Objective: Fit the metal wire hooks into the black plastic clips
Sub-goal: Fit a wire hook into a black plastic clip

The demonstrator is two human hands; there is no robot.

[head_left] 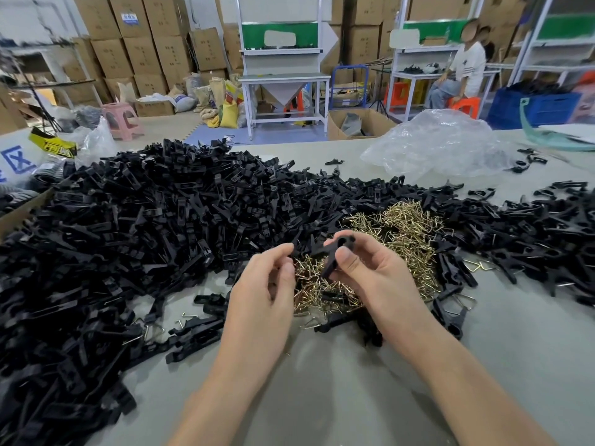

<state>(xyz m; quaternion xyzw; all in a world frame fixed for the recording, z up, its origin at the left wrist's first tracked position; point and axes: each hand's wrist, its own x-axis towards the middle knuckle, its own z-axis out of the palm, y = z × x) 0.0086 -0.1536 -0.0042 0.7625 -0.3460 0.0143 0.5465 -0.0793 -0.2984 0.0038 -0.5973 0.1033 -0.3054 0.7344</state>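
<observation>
The right hand [363, 272] pinches a black plastic clip [338, 249] in a narrow grip at frame centre. The left hand [264, 284] curls beside it; I cannot tell whether its grip holds anything. The step is probably seating a hook, and the next move calls for lining wire to slot. The hook pile [402, 226] lies beneath, the clip heap [145, 236] crowds the left, and bare tabletop [322, 381] at lower centre leaves room.

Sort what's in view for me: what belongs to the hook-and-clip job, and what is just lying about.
Job: black clip in the right hand; left hand; pile of wire hooks; heap of black clips.
Lying about: clear plastic bag; green plastic piece; pink stool; cardboard box.
</observation>
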